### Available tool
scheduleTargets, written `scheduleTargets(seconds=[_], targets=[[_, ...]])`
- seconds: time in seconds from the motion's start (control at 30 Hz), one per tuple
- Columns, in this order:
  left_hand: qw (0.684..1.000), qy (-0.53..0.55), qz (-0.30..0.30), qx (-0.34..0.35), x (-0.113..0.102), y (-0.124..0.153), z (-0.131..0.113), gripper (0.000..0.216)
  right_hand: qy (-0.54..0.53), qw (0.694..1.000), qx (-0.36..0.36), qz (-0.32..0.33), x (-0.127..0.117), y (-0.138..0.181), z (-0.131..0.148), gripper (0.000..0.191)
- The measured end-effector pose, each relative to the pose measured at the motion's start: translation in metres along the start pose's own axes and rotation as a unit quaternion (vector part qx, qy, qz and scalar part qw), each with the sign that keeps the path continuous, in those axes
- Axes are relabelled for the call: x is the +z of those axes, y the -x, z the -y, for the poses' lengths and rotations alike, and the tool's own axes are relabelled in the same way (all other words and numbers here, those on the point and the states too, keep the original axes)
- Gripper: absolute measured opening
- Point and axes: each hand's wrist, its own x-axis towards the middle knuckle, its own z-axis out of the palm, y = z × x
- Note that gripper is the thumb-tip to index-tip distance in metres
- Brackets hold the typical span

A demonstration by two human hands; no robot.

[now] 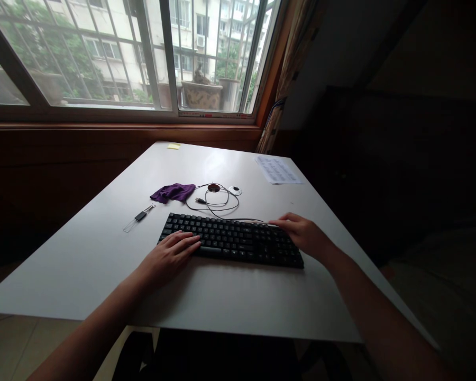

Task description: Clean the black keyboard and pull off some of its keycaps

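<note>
A black keyboard lies flat on the white desk, its right end slightly nearer to me. My left hand rests on the keyboard's left end, fingers stretched over the keys and holding nothing. Over the far right part of the keyboard is my right hand, fingers drawn together and pointing left. Something thin seems to be at its fingertips, too small to make out. The black cable runs from the keyboard's far edge in loose loops, and its USB plug lies among them.
Left of the cable is a crumpled purple cloth; nearer lies a wire keycap puller. A round desk hole and its white cover are behind the keyboard. Printed sheets and a yellow note lie farther back.
</note>
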Motion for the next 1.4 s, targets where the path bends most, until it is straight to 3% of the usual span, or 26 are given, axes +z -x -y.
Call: scheduleTargets(seconds=[0.13, 0.3, 0.47, 0.6, 0.77, 1.0, 1.4], targets=[[1.000, -0.007, 0.001, -0.006, 0.001, 0.000, 0.001, 0.050, -0.026, 0.999, -0.043, 0.010, 0.043, -0.046, 0.044, 0.050], [1.000, -0.012, 0.000, -0.017, 0.003, 0.002, 0.005, 0.048, 0.019, 0.997, -0.062, 0.048, 0.084, -0.102, 0.100, 0.056], [1.000, -0.028, 0.007, -0.012, 0.005, 0.004, 0.008, 0.047, 0.057, 0.992, -0.078, 0.077, 0.103, -0.132, 0.140, 0.055], [0.999, -0.035, 0.003, -0.008, 0.006, 0.004, 0.008, 0.045, 0.086, 0.988, -0.089, 0.088, 0.105, -0.134, 0.150, 0.057], [0.999, -0.032, 0.007, -0.012, 0.005, 0.004, 0.008, 0.045, 0.107, 0.985, -0.089, 0.099, 0.091, -0.120, 0.134, 0.056], [1.000, -0.024, 0.011, -0.015, 0.003, 0.004, 0.008, 0.047, 0.129, 0.986, -0.041, 0.095, 0.066, -0.079, 0.088, 0.062], [1.000, -0.024, 0.010, -0.015, 0.005, 0.005, 0.009, 0.047, 0.139, 0.990, 0.022, 0.030, -0.001, 0.032, -0.037, 0.061]])
